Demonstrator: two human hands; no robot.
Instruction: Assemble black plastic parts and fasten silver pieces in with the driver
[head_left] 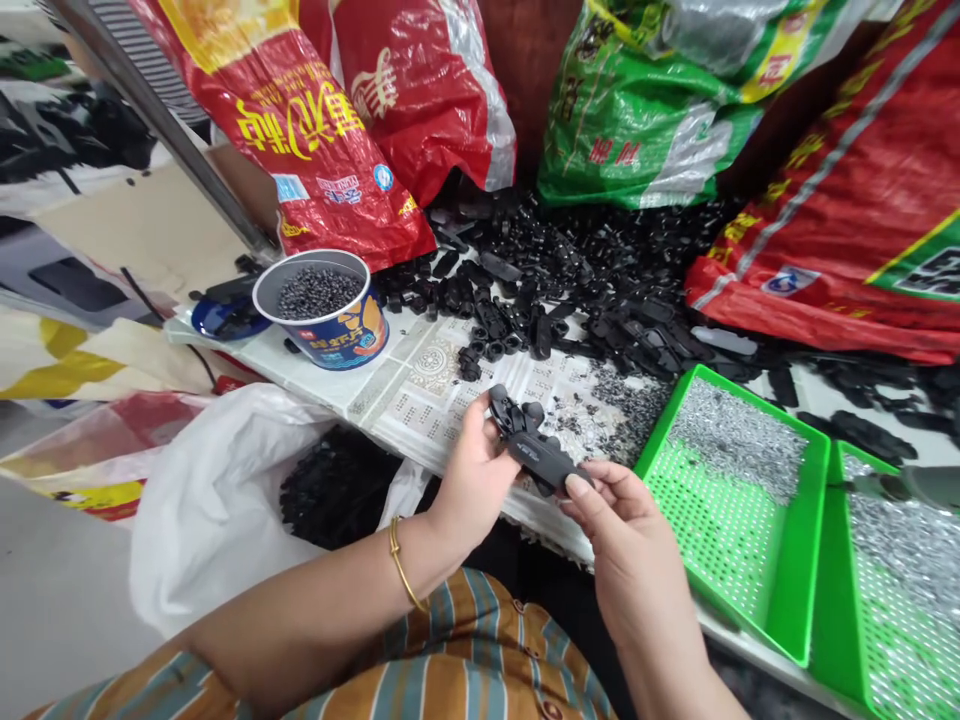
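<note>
Between my two hands, just above the table's front edge, is a black plastic part [541,458] with a long body, pale print on top and rounded knobs at its far end. My left hand [480,465] is closed around the knobbed end. My right hand [616,510] pinches the near right end between thumb and fingers. Beyond the hands, small dark bits [615,405] lie scattered on the patterned tablecloth [420,410]. A heap of loose black plastic parts [517,290] spreads behind them.
Two green perforated trays [814,540] with small silvery pieces stand at the right. A blue tub [341,340] full of small dark pieces is at the left. Red bags [330,130] and a green bag [630,120] line the back. Below left, a white sack [202,510] holds black parts.
</note>
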